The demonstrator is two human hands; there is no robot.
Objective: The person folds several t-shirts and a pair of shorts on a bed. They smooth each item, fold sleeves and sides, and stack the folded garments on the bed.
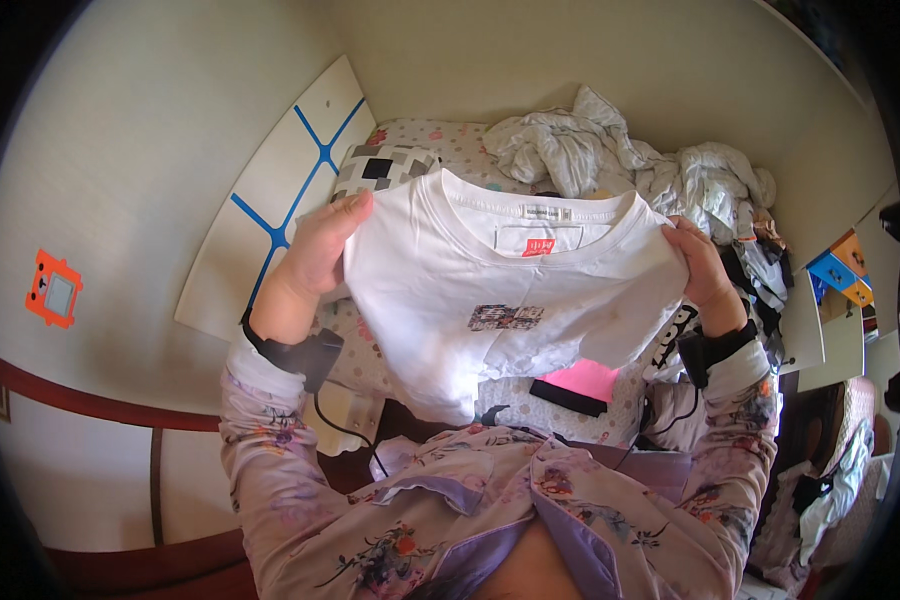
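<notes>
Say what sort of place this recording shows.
Most likely a bedroom: there is a white headboard with blue lines, a checked pillow beside it, and a rumpled pale quilt heaped toward the back.

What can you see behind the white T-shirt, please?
Past its edges, a checkered pillow, a rumpled quilt and a pink item show on the bed. Whatever lies directly behind the white T-shirt is covered.

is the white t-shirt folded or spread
Spread up top: left hand and right hand hold the white t-shirt wide at the shoulders.
</notes>
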